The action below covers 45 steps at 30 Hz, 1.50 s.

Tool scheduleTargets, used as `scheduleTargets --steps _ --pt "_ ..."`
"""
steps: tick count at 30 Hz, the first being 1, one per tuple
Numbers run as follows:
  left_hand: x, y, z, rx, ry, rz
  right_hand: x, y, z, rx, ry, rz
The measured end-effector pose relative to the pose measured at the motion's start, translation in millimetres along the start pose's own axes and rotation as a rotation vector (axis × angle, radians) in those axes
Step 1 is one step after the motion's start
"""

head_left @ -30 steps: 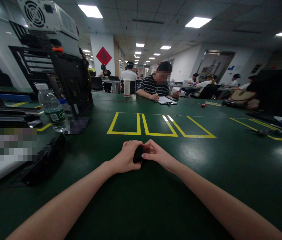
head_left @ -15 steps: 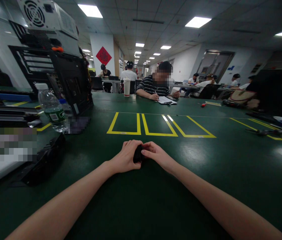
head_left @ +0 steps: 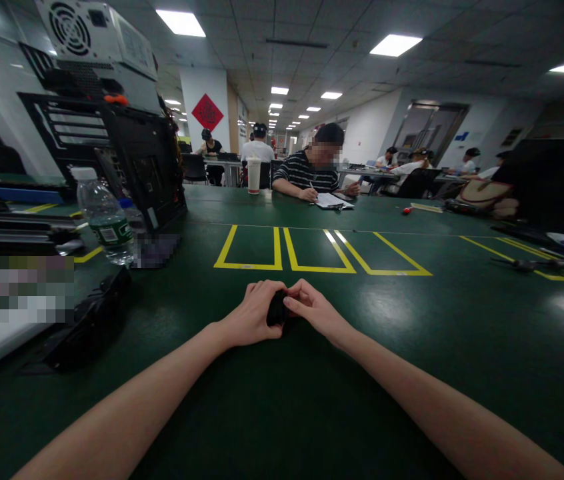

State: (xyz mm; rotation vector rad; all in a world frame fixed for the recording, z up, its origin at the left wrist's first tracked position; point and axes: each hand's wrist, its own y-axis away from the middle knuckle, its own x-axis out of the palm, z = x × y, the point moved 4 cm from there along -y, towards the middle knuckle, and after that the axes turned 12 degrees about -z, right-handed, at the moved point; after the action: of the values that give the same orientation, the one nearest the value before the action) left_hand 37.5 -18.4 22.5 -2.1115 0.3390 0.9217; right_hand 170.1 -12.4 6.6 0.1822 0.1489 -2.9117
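Observation:
A small dark block-like object (head_left: 276,309) is gripped by my left hand (head_left: 249,313), thumb at its near end and fingers over its far end. Its exact kind cannot be made out against the dark green table (head_left: 282,407). From the other side, my right hand (head_left: 319,310) has its thumb and fingertips closed at the object's right edge. Whether these fingertips pinch some small part there is hidden.
Yellow tape outlines (head_left: 322,269) lie beyond my hands. A plastic bottle (head_left: 107,223), a black computer case (head_left: 145,160) and dark glasses-like gear (head_left: 87,320) are on the left. Across the table, a person (head_left: 307,170) writes on paper (head_left: 332,200). A white cup (head_left: 254,175) stands near them.
My right hand's fingers have shifted very slightly at the object's edge. The left hand stays in place, still holding the dark object.

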Motion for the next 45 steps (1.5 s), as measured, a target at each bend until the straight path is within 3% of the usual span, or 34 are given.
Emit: scheduleTargets --steps 6,14,25,33,38,45 --pt "0.5 -0.2 0.0 -0.008 -0.015 -0.004 -0.9 -2.3 -5.0 0.078 -0.016 -0.009" --pt "1.5 -0.1 1.4 -0.001 -0.023 -0.017 -1.8 -1.4 0.2 0.002 -0.054 0.096" --pt "0.8 -0.2 0.2 -0.005 -0.017 0.005 0.2 -1.3 -5.2 0.055 0.037 -0.001" --pt "-3.3 -1.1 -3.7 -0.011 -0.019 0.031 -1.6 -0.1 3.2 0.050 -0.005 0.137" --pt "-8.8 -1.9 -9.6 -0.003 0.006 0.066 -2.3 -0.9 -0.2 0.054 0.006 0.073" --pt "0.3 -0.6 -1.0 -0.011 -0.024 -0.004 0.7 -2.7 -2.9 0.071 -0.024 0.033"
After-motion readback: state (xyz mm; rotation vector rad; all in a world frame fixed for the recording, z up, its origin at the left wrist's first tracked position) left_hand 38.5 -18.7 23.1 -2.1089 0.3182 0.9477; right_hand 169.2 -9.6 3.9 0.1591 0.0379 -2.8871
